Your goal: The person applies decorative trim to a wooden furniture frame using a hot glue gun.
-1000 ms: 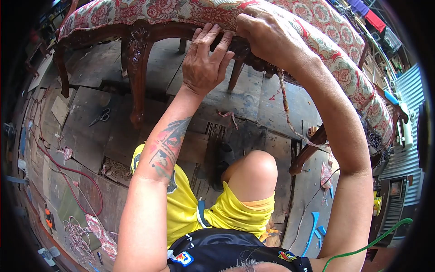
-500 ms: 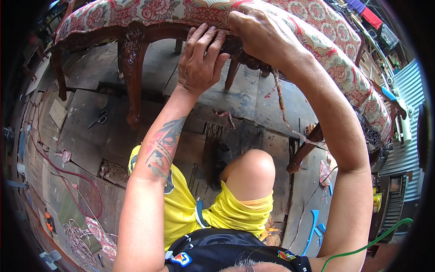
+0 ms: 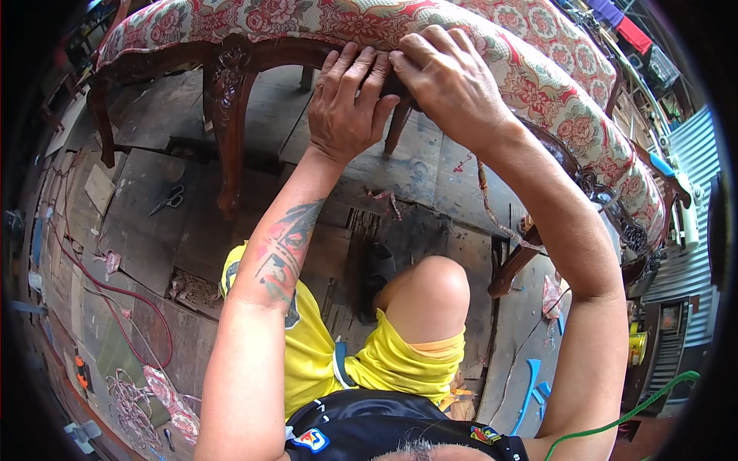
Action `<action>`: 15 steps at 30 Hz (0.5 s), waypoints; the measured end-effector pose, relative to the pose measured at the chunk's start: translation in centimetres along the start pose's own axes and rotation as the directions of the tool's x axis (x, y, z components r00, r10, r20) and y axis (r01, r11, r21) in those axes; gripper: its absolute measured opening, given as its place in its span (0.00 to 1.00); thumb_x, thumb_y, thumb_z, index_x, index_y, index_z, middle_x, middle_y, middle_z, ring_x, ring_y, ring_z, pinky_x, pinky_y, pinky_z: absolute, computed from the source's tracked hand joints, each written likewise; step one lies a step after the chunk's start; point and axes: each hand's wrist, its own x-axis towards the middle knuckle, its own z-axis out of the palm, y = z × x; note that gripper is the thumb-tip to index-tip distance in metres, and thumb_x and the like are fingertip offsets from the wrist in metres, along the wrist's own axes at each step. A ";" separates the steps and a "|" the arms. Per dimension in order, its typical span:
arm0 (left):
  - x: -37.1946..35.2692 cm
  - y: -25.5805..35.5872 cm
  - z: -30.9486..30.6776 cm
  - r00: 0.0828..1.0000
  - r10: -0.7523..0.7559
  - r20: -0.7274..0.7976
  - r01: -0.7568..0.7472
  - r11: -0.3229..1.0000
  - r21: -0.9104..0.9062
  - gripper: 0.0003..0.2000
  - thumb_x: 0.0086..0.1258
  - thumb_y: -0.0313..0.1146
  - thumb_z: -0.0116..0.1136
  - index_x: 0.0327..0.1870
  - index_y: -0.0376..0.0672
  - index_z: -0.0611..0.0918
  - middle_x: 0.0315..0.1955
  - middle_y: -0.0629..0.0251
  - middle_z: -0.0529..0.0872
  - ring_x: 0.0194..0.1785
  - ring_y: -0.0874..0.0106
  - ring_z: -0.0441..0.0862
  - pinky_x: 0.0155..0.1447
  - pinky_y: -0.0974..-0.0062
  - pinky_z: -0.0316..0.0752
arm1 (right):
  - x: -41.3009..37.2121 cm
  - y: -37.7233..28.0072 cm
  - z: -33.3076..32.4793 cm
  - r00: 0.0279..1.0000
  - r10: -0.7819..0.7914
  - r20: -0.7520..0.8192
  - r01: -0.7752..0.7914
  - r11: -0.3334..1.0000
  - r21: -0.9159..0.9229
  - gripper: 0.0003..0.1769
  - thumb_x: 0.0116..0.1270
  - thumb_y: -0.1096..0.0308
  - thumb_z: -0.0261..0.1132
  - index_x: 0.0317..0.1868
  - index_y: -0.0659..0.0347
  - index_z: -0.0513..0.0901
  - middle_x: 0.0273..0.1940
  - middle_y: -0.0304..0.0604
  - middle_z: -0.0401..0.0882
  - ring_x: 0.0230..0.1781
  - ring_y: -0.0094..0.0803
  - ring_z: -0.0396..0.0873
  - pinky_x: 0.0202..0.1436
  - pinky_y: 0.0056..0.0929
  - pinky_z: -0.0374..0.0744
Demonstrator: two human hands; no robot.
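A long carved wooden sofa with a floral upholstered seat (image 3: 338,23) stretches across the top of the view. My left hand (image 3: 350,107) lies with fingers extended on the lower fabric edge, against the dark wooden rail (image 3: 288,52). Beside it, my right hand (image 3: 453,86) is closed, its fingertips pressed at the same edge; whatever they pinch is hidden. A narrow twisted strip of trim (image 3: 486,198) dangles below my right wrist and reaches toward a sofa leg (image 3: 511,265).
Scissors (image 3: 167,200) lie on the plank floor (image 3: 146,246) at left. A dark red hose (image 3: 165,330), tangled cord (image 3: 134,407) and fabric scraps (image 3: 171,403) are scattered lower left. Blue plastic pieces (image 3: 529,392) rest lower right. A green rope (image 3: 630,419) crosses near my right arm.
My right hand has shifted slightly down and right, its knuckles now more spread along the seat edge. My left hand has moved slightly right, still flat on the edge. The trim strip swung slightly.
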 end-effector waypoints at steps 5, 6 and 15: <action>0.0 -0.1 0.2 1.000 -0.014 -0.019 0.013 1.000 -0.016 0.22 0.87 0.45 0.53 0.69 0.40 0.86 0.67 0.54 0.85 0.75 0.51 0.80 0.83 0.48 0.71 | -0.2 -2.8 0.3 0.997 -0.004 0.080 0.025 0.962 -0.272 0.12 0.62 0.69 0.71 0.42 0.67 0.92 0.46 0.46 0.84 0.55 0.41 0.81 0.65 0.41 0.77; -0.1 0.0 0.2 1.000 -0.020 -0.014 0.020 0.999 -0.029 0.22 0.87 0.44 0.53 0.70 0.40 0.85 0.67 0.54 0.85 0.76 0.51 0.79 0.83 0.48 0.71 | -0.3 -3.3 0.2 0.994 0.017 0.109 0.015 0.958 -0.286 0.13 0.63 0.68 0.71 0.44 0.68 0.92 0.47 0.47 0.83 0.56 0.43 0.80 0.67 0.42 0.76; -0.2 0.0 0.3 0.999 -0.031 -0.011 0.030 0.997 -0.068 0.21 0.86 0.41 0.56 0.72 0.40 0.83 0.69 0.54 0.84 0.78 0.51 0.78 0.84 0.49 0.70 | -1.4 -8.0 1.3 0.952 0.279 0.128 -0.246 0.942 -0.229 0.26 0.71 0.67 0.63 0.58 0.83 0.86 0.64 0.67 0.78 0.71 0.60 0.73 0.80 0.55 0.66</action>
